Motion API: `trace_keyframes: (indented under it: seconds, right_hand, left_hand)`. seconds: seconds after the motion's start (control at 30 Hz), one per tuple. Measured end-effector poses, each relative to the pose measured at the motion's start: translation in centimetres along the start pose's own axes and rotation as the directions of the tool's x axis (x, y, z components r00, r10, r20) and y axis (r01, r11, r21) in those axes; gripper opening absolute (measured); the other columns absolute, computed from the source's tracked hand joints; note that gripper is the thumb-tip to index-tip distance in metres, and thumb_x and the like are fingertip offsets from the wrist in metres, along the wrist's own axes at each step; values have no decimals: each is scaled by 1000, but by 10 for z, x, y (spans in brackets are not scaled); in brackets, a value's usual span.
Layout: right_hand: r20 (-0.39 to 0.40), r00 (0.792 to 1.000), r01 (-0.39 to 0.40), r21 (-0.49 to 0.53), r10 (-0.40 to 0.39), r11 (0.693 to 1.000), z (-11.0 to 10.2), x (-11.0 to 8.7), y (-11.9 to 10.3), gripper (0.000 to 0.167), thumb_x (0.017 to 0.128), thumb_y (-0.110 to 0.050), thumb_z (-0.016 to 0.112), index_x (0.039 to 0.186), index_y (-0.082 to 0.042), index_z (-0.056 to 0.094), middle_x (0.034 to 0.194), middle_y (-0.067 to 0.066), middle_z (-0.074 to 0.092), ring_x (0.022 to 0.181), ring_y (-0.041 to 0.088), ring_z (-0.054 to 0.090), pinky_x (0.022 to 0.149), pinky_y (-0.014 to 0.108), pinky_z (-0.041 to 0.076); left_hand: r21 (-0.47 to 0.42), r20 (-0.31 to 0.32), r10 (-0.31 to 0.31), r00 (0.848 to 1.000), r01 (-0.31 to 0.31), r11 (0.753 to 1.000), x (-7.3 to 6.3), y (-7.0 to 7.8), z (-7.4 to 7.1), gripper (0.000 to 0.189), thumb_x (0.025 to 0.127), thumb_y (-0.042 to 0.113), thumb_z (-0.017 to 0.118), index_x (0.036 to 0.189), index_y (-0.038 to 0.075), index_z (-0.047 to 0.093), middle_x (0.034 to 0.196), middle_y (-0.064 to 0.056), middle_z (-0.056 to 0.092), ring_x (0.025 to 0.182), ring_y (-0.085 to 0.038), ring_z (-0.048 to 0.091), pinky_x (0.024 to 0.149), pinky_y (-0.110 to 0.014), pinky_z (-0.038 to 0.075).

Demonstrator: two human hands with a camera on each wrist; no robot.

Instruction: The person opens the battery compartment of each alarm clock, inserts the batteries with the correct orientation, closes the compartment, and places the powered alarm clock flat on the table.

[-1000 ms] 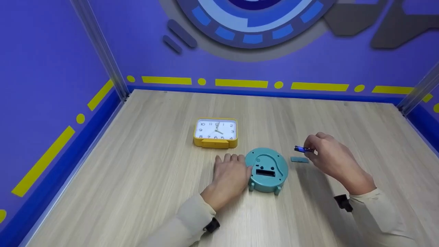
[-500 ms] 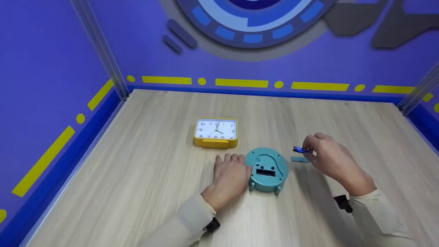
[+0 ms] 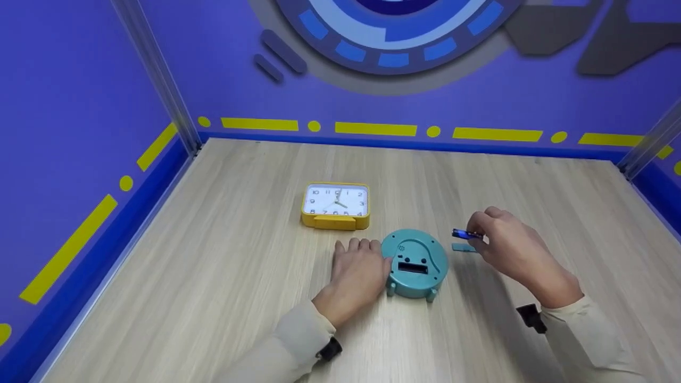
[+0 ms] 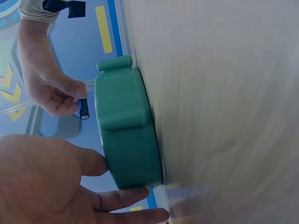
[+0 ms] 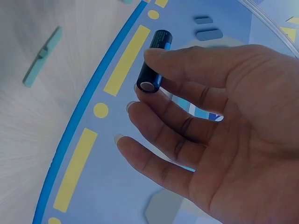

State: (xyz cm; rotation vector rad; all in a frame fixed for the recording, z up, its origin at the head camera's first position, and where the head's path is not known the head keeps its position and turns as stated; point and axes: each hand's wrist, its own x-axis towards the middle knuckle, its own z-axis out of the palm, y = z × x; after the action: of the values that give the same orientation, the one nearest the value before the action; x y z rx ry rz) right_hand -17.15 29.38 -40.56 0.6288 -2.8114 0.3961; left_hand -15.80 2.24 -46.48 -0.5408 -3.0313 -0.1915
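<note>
A round teal alarm clock (image 3: 414, 247) lies on its face, its back up and its battery slot uncovered. My left hand (image 3: 357, 271) rests beside it; the thumb touches its edge. In the left wrist view, the fingers of this left hand (image 4: 51, 172) are fairly straight along the clock's side (image 4: 128, 154). My right hand (image 3: 511, 244) pinches a dark blue battery (image 3: 466, 234) above the table, right of the clock. The right wrist view shows the battery (image 5: 155, 60) between thumb and forefinger, the other fingers loosely bent. Partly behind the right hand lies a teal battery cover (image 3: 464, 247).
A yellow rectangular alarm clock (image 3: 335, 206) lies face up behind the left hand. The wooden table (image 3: 239, 213) ends at a blue panel wall (image 3: 159, 69) with yellow marks at the back and left.
My right hand has shifted slightly left with the battery, covering more of the teal battery cover. My left hand and both clocks have stayed in place.
</note>
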Motion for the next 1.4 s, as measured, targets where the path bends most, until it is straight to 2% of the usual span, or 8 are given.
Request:
trace_keyframes:
  seconds: [0.33, 0.6, 0.87, 1.1, 1.4]
  right_hand:
    - [18, 1000, 8, -4, -8, 1000, 2, -1, -9, 20, 84, 5, 85, 94, -6, 72, 87, 5, 63, 77, 22, 61, 63, 42, 55]
    - [11, 999, 42, -30, -42, 999, 6, -2, -15, 22, 82, 5, 88, 92, -6, 71, 83, 3, 60, 74, 20, 58, 59, 39, 53]
    - [46, 998, 46, -24, -45, 999, 11, -2, -23, 19, 84, 2, 87, 94, -7, 73, 84, 2, 60, 74, 19, 57, 63, 38, 56]
    - [35, 994, 109, -19, -108, 994, 16, -2, -30, 20, 84, 2, 87, 94, -9, 73, 86, 1, 61, 76, 18, 57, 63, 37, 55]
    - [33, 989, 147, -27, -146, 989, 22, -3, -36, 22, 83, 3, 88, 93, -7, 72, 85, 1, 60, 76, 17, 56, 64, 36, 55]
  left_hand:
    - [-1, 17, -4, 1000, 4, 1000, 1, 0, 0, 50, 113, 43, 47, 130, -1, 66, 120, -17, 69, 116, -35, 61, 106, -65, 42]
    - [5, -24, -10, 1000, 10, 1000, -1, 1, 2, 47, 112, 43, 50, 124, 1, 67, 112, -14, 70, 112, -33, 62, 104, -63, 43]
    - [5, 4, -9, 1000, 9, 1000, 0, 1, 2, 50, 112, 43, 48, 129, 0, 66, 118, -16, 69, 115, -34, 62, 107, -64, 42]
    - [9, 14, -9, 1000, 9, 1000, 1, 0, 1, 50, 113, 43, 47, 130, 0, 66, 118, -16, 69, 115, -34, 62, 107, -64, 42]
    - [17, 18, -12, 1000, 11, 1000, 0, 1, 1, 51, 113, 44, 46, 132, 0, 65, 122, -16, 69, 118, -34, 61, 107, -63, 42]
